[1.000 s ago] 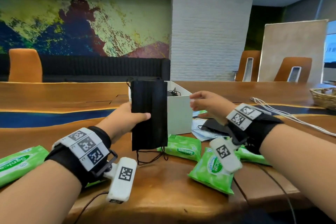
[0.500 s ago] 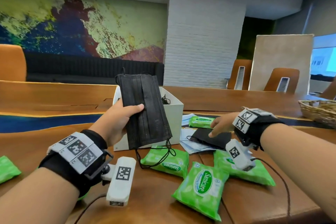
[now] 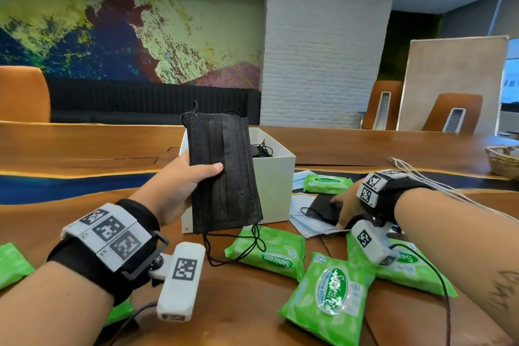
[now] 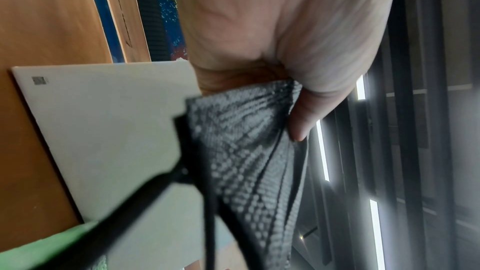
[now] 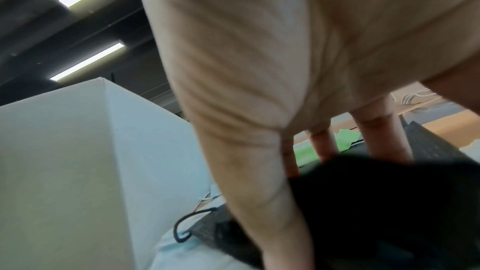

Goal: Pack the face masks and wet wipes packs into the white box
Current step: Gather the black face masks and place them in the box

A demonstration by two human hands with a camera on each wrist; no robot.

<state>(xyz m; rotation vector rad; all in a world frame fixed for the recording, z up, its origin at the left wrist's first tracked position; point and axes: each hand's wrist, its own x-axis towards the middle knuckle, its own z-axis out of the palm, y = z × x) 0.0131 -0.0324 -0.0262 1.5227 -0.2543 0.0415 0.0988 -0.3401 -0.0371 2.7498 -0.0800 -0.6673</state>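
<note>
Several black pleated face masks [image 3: 224, 174] are standing upright as a thin stack in the left hand [image 3: 179, 182], whose thumb is pressing across the front while the fingers are curling behind. Their black ear loops [image 3: 238, 244] are dangling down onto a green wipes pack [image 3: 269, 253]. The left wrist view is showing the woven, dotted texture of the fabric [image 4: 249, 161] pinched under the thumb. The stack is hovering just in front of the white box [image 3: 272, 177], an open-topped square carton with more black mask loops showing inside it.

To the right of the box, the right hand [image 3: 346, 205] is reaching down with fingers spread, its fingertips [image 5: 389, 147] pressing on another black mask [image 3: 323, 209] that is lying flat on light blue masks [image 3: 306, 225]; whether it is gripping the mask, one cannot tell. Glossy green wipes packs with white oval labels are lying scattered on the wooden table [image 3: 238, 317]: one behind the masks [image 3: 327, 184], one nearest the camera [image 3: 331, 295] and one under the right wrist [image 3: 412, 272]. A wicker basket [image 3: 504, 159] is sitting at the far right.
</note>
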